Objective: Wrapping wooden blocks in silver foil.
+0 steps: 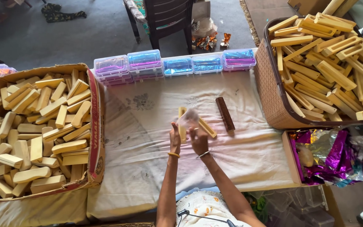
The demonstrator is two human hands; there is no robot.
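Sleeve [188, 119] — between both hands' [188, 141] fingertips

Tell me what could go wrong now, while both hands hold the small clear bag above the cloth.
1. The left hand and right hand hold a thin clear bag over a wooden piece; the bag might tear or slip.
2. The dark brown wooden bar lies close by; a moving wrist could knock it.
3. The brown basket is heaped with wooden pieces, which might slide over its rim.
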